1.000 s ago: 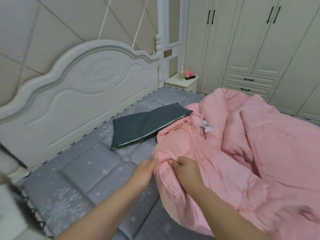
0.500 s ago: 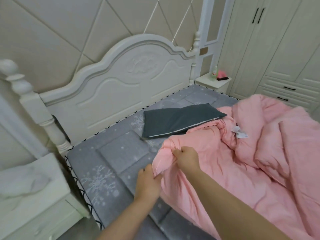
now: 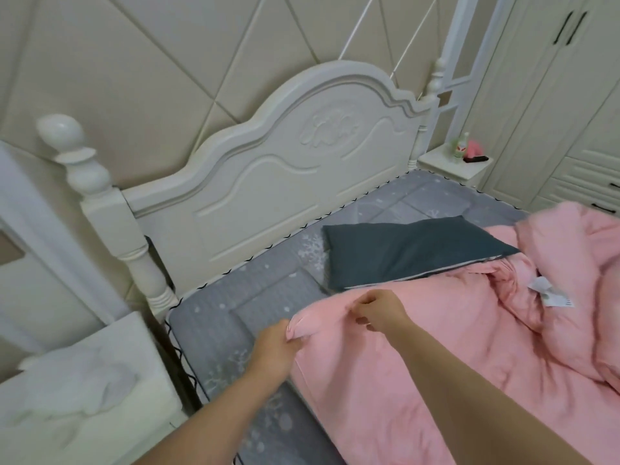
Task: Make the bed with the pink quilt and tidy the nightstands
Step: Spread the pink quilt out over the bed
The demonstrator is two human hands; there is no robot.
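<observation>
Both hands, left hand [image 3: 273, 352] and right hand [image 3: 380, 312], pinch the pink quilt [image 3: 436, 357] (white tag [image 3: 550, 293] unreadable).

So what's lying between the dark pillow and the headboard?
In the head view, only bare grey snowflake-print mattress cover lies between the dark pillow and the white headboard; the pink quilt sits on the pillow's other side.

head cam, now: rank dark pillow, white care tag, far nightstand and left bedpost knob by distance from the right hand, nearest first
From the right hand, which pinches the pink quilt edge:
1. Dark pillow: just beyond the hand, toward the headboard.
2. White care tag: to the right, on the quilt.
3 and 4. Far nightstand, beyond the pillow at the bed's far side, and left bedpost knob, up to the left: too close to call.
</observation>
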